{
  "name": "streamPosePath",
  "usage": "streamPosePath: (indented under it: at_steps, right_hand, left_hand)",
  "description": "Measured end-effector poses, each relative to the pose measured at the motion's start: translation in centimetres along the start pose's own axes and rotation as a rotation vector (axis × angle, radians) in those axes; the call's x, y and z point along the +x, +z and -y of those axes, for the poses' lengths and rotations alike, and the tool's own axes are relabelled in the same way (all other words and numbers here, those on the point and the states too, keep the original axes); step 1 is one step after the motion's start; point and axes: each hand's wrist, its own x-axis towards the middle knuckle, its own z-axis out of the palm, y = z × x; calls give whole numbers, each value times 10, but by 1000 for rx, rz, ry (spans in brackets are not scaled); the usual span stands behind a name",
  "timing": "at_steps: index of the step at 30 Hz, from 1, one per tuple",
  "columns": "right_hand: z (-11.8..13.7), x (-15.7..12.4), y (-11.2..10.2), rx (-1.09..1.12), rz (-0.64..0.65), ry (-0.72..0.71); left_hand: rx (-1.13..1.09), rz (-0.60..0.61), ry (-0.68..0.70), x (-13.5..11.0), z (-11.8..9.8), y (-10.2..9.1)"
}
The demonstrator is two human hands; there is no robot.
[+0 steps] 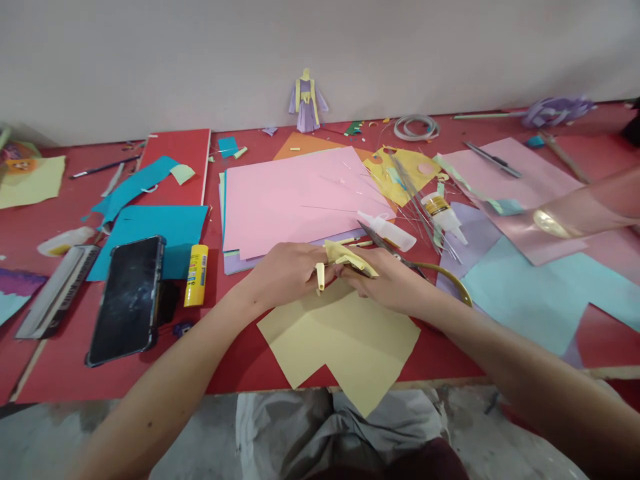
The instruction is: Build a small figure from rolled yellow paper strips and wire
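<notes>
Both my hands meet over the front middle of the table, around a small piece of folded and rolled yellow paper. My left hand is closed on its left side, where a thin rolled tube end points down. My right hand grips the right side, with fingers curled and partly hidden. Beneath them lies a notched sheet of pale yellow paper, one corner hanging over the table edge. Scissors with yellow handles lie partly under my right forearm. A stack of pink paper is just beyond my hands.
Glue bottles and thin wires lie right of the stack. On the left are a phone, a yellow glue stick and blue paper. A paper doll leans against the wall. Another person's blurred arm reaches in from the right.
</notes>
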Motion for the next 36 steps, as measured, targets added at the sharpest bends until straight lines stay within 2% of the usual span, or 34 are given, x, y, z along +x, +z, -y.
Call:
streamPosePath:
  at_steps: [23,36]
  right_hand:
    - [3,0,-1,-17,15,3]
    - [2,1,-1,-28,0,-20]
  left_hand:
    - [79,17,5,0,2,1]
    - [51,5,3,1,3,2]
